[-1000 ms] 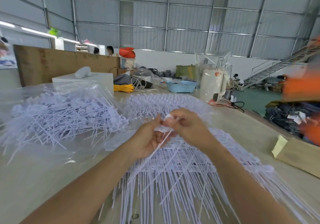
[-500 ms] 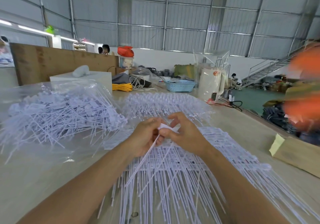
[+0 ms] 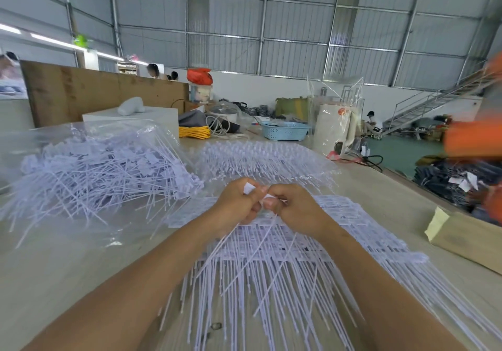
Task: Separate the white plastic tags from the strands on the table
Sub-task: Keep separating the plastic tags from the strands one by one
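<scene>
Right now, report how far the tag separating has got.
Done: a heap of loose tags lies on clear plastic at left. In hand: left hand and right hand pinch one white tag. Left: the joined strands under the forearms, plus another sheet behind.

Left hand (image 3: pixel 237 204) and right hand (image 3: pixel 294 209) meet knuckle to knuckle; fingertips curl inward, out of sight, so exact grip on white tag (image 3: pixel 249 188) unclear. Most of tag buried between fingers. Forearms cut off by bottom edge. Strands (image 3: pixel 260 282) run past bottom and right edges. Orange shape (image 3: pixel 474 139) at right edge smeared by motion, unidentifiable. Distant people (image 3: pixel 153 71) behind wooden board (image 3: pixel 103 92) too small to read. Clear bag (image 3: pixel 89 166) cropped at left edge.
</scene>
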